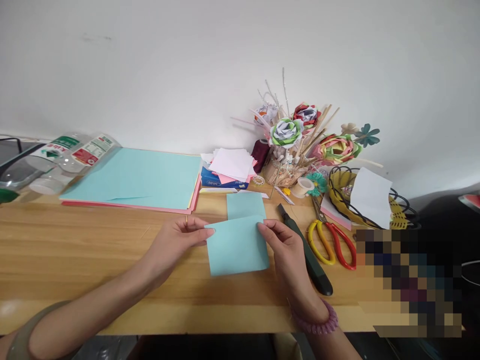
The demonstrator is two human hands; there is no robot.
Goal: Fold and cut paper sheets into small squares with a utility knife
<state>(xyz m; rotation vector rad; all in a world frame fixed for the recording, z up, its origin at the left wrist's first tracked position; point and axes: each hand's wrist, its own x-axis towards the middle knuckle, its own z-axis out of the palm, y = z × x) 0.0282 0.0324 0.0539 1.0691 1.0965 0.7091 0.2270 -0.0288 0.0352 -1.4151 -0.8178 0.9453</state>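
Note:
A light-blue paper square (238,247) hangs between my two hands, slightly tilted above the table. My left hand (185,237) pinches its upper left corner between thumb and finger. At the upper right corner, my right hand (285,240) grips it the same way. Behind the held sheet lies another light-blue paper piece (245,204), its lower part hidden. Just right of my right hand rests a dark green tool with a long handle (313,265). Scissors (330,237) with one yellow and one red handle lie farther right.
Large coloured sheets (142,175) are stacked at the back left, beside clear plastic bottles (80,152). Paper scraps (232,164) top a blue box (223,179). Paper flowers (287,132) stand in a holder (283,172); a yellow basket (339,187) is to the right. The table's front edge runs below.

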